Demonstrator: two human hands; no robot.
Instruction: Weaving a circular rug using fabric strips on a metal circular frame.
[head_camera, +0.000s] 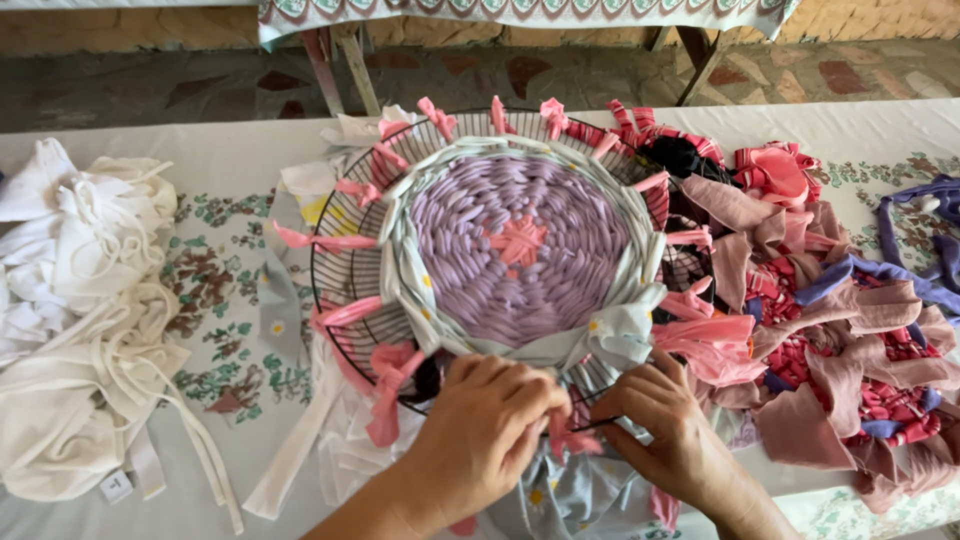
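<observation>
A round black wire frame (330, 255) lies on the table with pink fabric strips (320, 241) tied around it like spokes. Inside it sits a woven disc, lilac (510, 250) in the middle with a pale grey-white outer band (405, 290). My left hand (485, 430) is at the frame's near edge, its fingers closed on the pale strip and a pink spoke. My right hand (660, 420) is just beside it, pinching a pink strip (570, 435) at the wire rim. Pale flowered fabric (560, 500) hangs below both hands.
A heap of white fabric strips (80, 330) lies at the left. Pink, red and purple scraps (840, 330) pile up at the right. The table has a flowered cloth (215, 270). Beyond it are a stone floor and the legs of another table (345, 65).
</observation>
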